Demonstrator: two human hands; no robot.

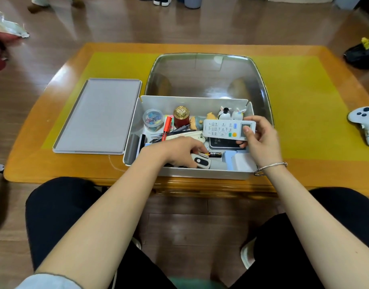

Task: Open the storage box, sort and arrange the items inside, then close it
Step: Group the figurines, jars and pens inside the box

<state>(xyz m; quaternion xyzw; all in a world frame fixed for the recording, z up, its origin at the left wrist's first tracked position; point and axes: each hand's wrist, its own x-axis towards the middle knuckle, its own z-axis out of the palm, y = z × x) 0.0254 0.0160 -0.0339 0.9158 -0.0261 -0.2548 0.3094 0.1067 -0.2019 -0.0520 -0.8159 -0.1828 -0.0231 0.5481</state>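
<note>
Left hand (pixel 184 152) inside open storage box (pixel 200 174).

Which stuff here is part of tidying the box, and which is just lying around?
Part of the job: storage box, its clear lid, grey tray, remote in the right hand, battery by the left hand, red marker.

Just lying around: white game controller, black shoe.

Nothing really legible here. Battery (pixel 215 154) has gold print on black wrap, too blurry. Remote (pixel 229 129) button labels too tiny to read.
</note>
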